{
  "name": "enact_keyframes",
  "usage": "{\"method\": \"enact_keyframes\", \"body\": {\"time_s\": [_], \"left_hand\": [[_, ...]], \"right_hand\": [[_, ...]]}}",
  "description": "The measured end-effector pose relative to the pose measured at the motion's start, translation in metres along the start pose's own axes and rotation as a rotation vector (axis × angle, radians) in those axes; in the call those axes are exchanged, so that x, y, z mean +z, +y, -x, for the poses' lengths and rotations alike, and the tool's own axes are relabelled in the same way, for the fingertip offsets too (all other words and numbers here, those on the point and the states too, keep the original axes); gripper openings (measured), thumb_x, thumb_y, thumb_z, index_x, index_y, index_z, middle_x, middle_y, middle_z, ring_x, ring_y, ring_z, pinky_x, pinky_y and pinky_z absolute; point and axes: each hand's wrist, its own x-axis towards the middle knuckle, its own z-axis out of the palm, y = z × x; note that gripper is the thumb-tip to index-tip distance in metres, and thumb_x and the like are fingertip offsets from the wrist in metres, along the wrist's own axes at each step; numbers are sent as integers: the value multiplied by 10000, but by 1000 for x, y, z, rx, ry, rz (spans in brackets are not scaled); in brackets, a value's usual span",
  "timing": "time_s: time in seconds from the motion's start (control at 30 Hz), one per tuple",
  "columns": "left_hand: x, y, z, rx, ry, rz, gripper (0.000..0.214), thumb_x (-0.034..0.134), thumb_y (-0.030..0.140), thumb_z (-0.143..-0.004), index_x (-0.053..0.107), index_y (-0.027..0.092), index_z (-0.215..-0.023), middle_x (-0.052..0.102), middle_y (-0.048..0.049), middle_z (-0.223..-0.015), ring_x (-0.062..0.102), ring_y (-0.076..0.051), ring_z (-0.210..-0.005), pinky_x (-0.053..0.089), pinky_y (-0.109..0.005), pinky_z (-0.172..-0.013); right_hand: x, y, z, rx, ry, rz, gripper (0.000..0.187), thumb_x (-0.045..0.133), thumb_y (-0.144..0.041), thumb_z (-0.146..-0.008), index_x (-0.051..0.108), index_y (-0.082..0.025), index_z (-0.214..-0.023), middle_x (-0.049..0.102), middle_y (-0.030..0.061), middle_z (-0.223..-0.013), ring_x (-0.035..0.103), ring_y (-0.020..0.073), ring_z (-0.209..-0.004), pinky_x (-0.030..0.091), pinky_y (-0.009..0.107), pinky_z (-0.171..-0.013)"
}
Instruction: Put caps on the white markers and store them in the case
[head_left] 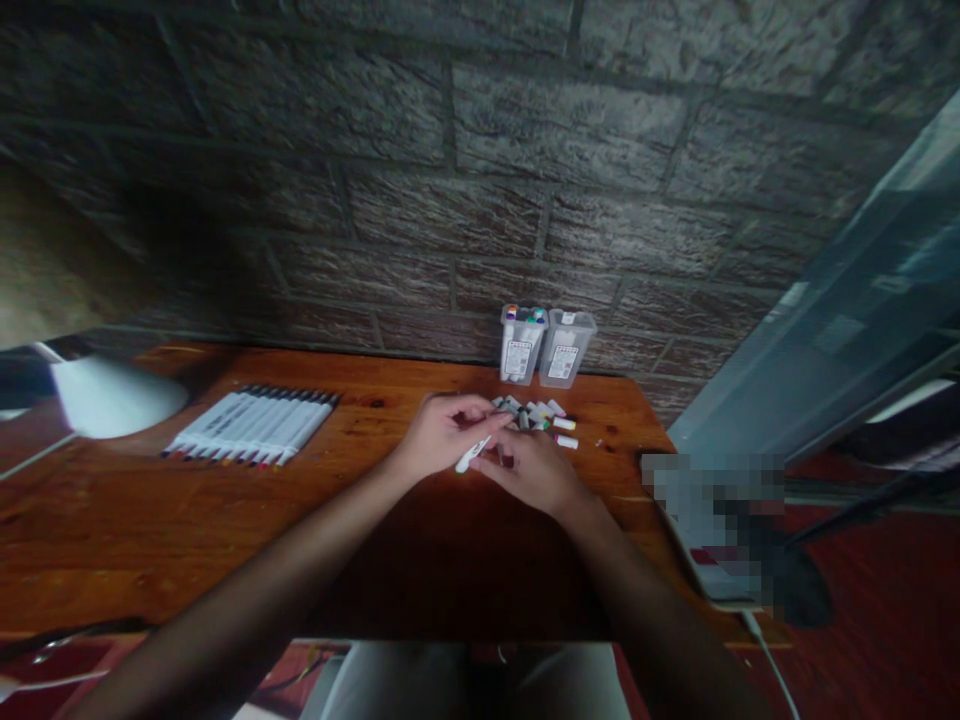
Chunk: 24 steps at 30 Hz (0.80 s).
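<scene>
Both of my hands meet over the middle of a wooden table (187,520). My left hand (439,435) is closed, its fingers pinching a white marker (472,455) that slants down to the left. My right hand (536,470) is closed beside it, its fingers curled against the same marker. Just beyond my fingers lies a small heap of loose markers (544,415) with coloured caps. A row of several white markers (251,428) lies side by side to the left.
Two clear plastic boxes (546,347) stand against the brick wall behind the heap; the left one holds markers. A white lamp shade (112,395) sits at the far left. A blurred-out object (712,510) lies at the table's right edge, with a cable trailing down.
</scene>
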Motion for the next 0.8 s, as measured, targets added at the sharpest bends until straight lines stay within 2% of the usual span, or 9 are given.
{"method": "enact_keyframes", "body": {"time_s": [0.13, 0.43, 0.63, 0.8], "left_hand": [[-1, 0, -1, -9, 67, -32, 253, 672, 382, -823, 726, 148, -746, 616, 14, -569, 484, -82, -484, 378, -194, -476], [-6, 6, -1, 53, -90, -55, 258, 624, 384, -857, 653, 156, -739, 563, 27, -577, 455, -82, -500, 353, -192, -481], [-7, 4, -1, 88, -160, -123, 265, 612, 368, -866, 595, 167, -695, 540, 37, -588, 464, -84, -526, 355, -188, -507], [-8, 3, 0, 85, -179, -150, 256, 608, 379, -862, 608, 172, -711, 565, 32, -593, 480, -88, -524, 362, -193, -513]], "right_hand": [[1, 1, 0, -27, -8, -63, 263, 597, -409, -881, 650, -181, -761, 672, 15, -686, 572, 126, -609, 349, 239, -593], [6, 4, -2, -31, -1, -61, 243, 619, -351, -873, 659, -169, -716, 691, 36, -707, 590, 141, -645, 372, 248, -619], [5, 3, -2, -16, -7, -22, 232, 609, -349, -877, 681, -160, -763, 704, 55, -738, 604, 152, -670, 375, 255, -624], [6, 4, -2, -32, -21, -35, 201, 629, -335, -865, 682, -165, -774, 701, 42, -727, 597, 146, -646, 375, 248, -605]]}}
